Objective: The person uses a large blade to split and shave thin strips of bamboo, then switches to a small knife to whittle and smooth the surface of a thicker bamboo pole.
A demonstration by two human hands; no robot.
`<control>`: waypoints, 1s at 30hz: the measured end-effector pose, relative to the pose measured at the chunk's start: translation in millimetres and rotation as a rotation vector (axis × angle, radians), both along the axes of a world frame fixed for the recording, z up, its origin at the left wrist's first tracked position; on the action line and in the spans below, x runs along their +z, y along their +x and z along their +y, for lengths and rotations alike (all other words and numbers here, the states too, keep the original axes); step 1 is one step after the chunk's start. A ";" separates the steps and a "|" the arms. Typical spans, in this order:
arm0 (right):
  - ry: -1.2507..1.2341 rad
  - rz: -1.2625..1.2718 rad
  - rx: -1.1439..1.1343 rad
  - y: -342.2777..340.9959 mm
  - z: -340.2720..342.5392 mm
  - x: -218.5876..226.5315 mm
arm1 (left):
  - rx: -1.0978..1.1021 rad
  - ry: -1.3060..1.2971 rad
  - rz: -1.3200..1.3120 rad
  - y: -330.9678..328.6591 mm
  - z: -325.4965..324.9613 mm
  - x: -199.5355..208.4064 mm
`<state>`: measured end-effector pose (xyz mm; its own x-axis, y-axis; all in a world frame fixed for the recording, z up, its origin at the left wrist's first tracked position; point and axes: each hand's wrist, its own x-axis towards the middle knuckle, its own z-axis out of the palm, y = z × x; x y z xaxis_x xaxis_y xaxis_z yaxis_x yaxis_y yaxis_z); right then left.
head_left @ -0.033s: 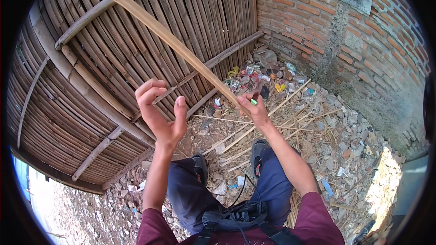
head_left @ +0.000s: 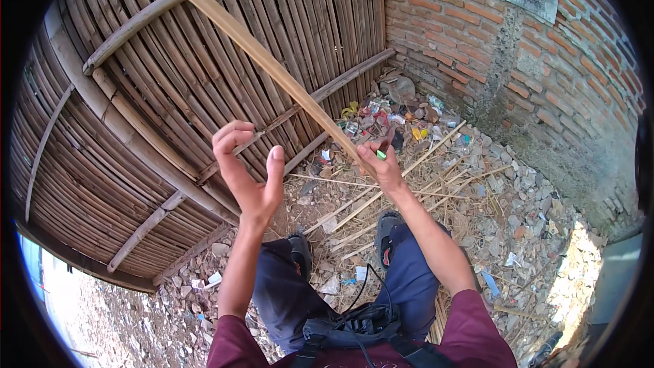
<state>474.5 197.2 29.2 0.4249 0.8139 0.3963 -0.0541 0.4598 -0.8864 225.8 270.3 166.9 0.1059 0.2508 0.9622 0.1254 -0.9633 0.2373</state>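
A long, pale bamboo strip (head_left: 262, 60) slants from the upper left down to my right hand (head_left: 381, 167). My right hand is closed round the strip's lower end. In the same fist is a tool with a bright green handle (head_left: 381, 155); a dark, blade-like part rises beside the fingers, so it looks like a knife, though most of it is hidden. My left hand (head_left: 248, 177) is raised to the left of the strip and apart from it. Its thumb points up, its fingers curl loosely, and nothing lies between them.
A bamboo-slat wall (head_left: 157, 88) stands on the left, and a brick wall (head_left: 463, 34) at the back right. Litter (head_left: 402, 119) is heaped in their corner. Several cut bamboo strips (head_left: 357, 210) lie on the stony ground around my shoes (head_left: 388, 232). A cabled black pouch (head_left: 354, 327) hangs at my waist.
My left hand has shifted slightly to the right. The upper end of the bamboo strip has swung a little to the right, while my right hand stays almost in place.
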 end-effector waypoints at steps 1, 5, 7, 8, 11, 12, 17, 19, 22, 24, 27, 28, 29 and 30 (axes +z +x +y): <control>0.002 -0.006 -0.025 4.6 1.2 -6.1 | -0.091 -0.217 0.055 9.6 1.3 -14.6; -0.002 0.134 0.088 -9.9 0.9 5.6 | -0.282 -0.665 0.292 37.3 -6.4 -53.0; -0.014 0.175 0.098 -22.7 4.7 4.7 | -0.310 -0.676 0.325 47.0 -10.1 -64.2; -0.033 0.229 0.096 -29.4 2.8 5.0 | -0.303 -0.659 0.327 49.8 -12.9 -67.8; -0.055 0.306 0.075 -55.2 8.7 -3.0 | -0.251 -0.508 0.269 50.6 -10.9 -80.1; -0.047 0.308 0.073 -59.9 10.8 -4.8 | -0.215 -0.412 0.272 51.5 -9.2 -81.2; -0.092 0.446 0.156 -86.1 26.5 -20.1 | -0.086 -0.455 0.267 47.0 -1.3 -102.5; -0.106 0.536 0.144 -94.6 31.7 -25.7 | -0.004 -0.394 0.259 42.4 0.3 -102.2; -0.185 0.442 0.352 -73.7 30.0 -25.7 | -0.018 -0.431 0.224 30.7 8.0 -102.4; -0.275 0.320 0.255 -66.3 35.3 -11.3 | -0.051 -0.455 0.199 20.7 14.3 -103.1; -0.322 0.080 -0.087 -40.2 35.5 -2.1 | -0.102 -0.708 0.201 14.0 15.1 -112.3; -0.253 0.071 -0.152 -25.9 35.6 -2.3 | -0.113 -0.719 0.200 16.1 13.1 -111.0; -0.191 0.080 -0.158 -13.9 37.0 -3.3 | -0.106 -0.717 0.171 15.0 9.8 -104.6; -0.197 0.082 -0.162 -5.8 36.9 -6.3 | -0.099 -0.716 0.142 13.3 5.5 -98.6</control>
<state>468.7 234.1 23.0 0.5801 0.7906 0.1961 -0.0692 0.2877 -0.9552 239.1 275.8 68.3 0.2726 0.7952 0.5416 0.1221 -0.5869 0.8004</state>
